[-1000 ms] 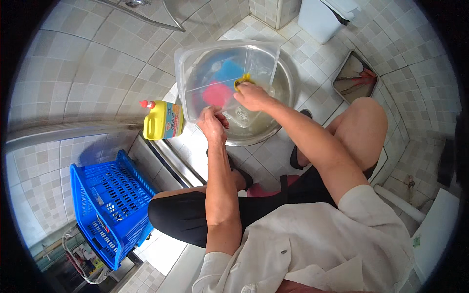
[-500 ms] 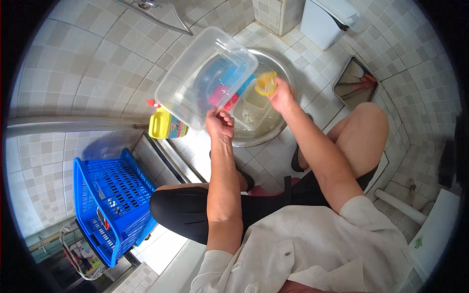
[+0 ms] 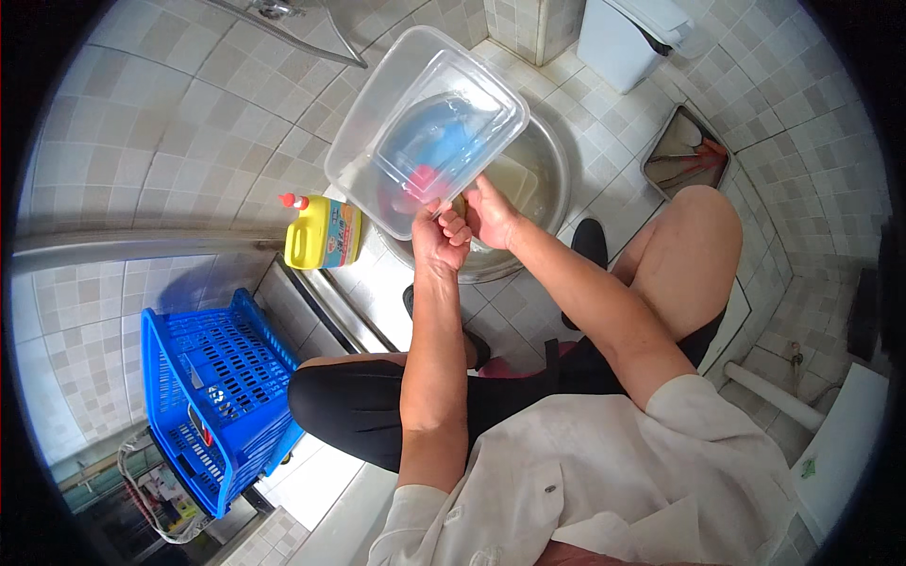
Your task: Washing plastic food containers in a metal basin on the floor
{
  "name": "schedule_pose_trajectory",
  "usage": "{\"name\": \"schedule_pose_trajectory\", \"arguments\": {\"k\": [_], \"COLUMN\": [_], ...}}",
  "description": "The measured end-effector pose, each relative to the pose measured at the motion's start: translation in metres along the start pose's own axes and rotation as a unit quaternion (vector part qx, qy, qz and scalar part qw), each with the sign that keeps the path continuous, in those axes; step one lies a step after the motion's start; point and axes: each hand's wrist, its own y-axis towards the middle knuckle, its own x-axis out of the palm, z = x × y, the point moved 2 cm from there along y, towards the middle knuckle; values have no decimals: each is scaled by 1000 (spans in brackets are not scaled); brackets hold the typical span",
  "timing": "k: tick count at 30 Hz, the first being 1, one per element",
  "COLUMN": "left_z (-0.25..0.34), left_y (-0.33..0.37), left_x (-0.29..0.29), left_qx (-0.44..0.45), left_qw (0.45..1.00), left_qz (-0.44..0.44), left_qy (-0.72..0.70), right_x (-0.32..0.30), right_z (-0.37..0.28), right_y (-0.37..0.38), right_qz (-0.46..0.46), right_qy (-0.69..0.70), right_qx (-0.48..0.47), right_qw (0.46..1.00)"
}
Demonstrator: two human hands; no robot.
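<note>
My left hand (image 3: 443,241) grips the near rim of a clear plastic storage bin (image 3: 377,99), fingers curled over it. The bin is tilted above a large round metal basin (image 3: 563,184) of water. Close beside my left hand, my right hand (image 3: 493,217) is at the bin's near right corner, closed on a yellow-edged scrubbing pad (image 3: 460,207), mostly hidden by the fingers and bin. Blue and pink shapes show blurred through the bin's bottom. A clear container (image 3: 521,181) lies in the water, partly covered by the bin.
A yellow jug with a red cap (image 3: 323,232) stands left of the basin. A blue plastic basket (image 3: 222,377) is at the lower left. A white bin (image 3: 623,42) stands at the back, and a grey-rimmed tray (image 3: 687,156) lies at the right. My feet flank the basin's near side.
The clear bin has shifted right and slightly away, now covering more of the basin. My right hand has moved left and down with the yellow-edged scrubbing pad, from over the basin to the bin's corner.
</note>
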Motion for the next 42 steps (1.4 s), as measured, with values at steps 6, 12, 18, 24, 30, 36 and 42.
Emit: {"name": "schedule_pose_trajectory", "arguments": {"k": [6,12,18,24,30,36,42], "left_z": [-8,-9,-11,-10,2,146,248], "left_y": [1,0,0,-16,-9,14,-46], "left_x": [-1,0,2,4,26,21,189], "left_qx": [-33,-1,20,40,40,433,593], "left_qw": [991,985,976,972,981,700,382], "left_qz": [-107,-156,-215,-213,-39,263,200], "left_qy": [-73,-78,-24,95,184,502,680], "right_x": [-45,-42,59,117,59,48,47], "right_z": [4,-92,-183,-196,-204,-225,-242], "right_y": [-1,-42,-107,-141,-104,-71,-67], "right_qz": [208,276,151,78,166,203,244], "right_qy": [-367,-197,-430,-719,-770,-498,-407], "right_qx": [86,-150,-227,-238,-319,-13,-52], "right_qw": [902,929,861,649,527,843,879]}}
